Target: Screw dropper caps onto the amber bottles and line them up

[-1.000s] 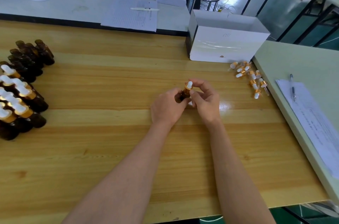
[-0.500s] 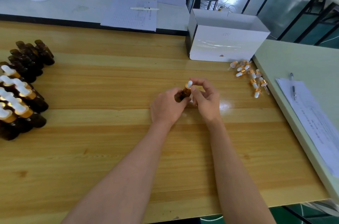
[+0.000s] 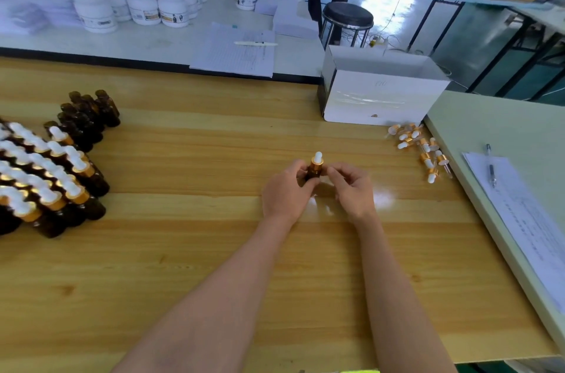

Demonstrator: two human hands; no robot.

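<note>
My left hand [image 3: 287,192] hides base of small amber glass bottle [image 3: 314,171]; capped amber bottle rows [image 3: 39,180], 9 o'clock, cut by edge.

1 wide-angle view, from the person's head; it faces forward and down across the wooden table [image 3: 183,250]; forearms enter close at the bottom; left hand [image 3: 284,189] and right hand [image 3: 354,189] meet mid-frame at an amber bottle [image 3: 313,172]; white bench [image 3: 137,42] far at top.

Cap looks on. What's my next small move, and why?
Probably carry the amber bottle left to the capped rows: the dropper cap sits upright on it, the left hand grips it, and the right hand is beside the cap, contact unclear.
</note>
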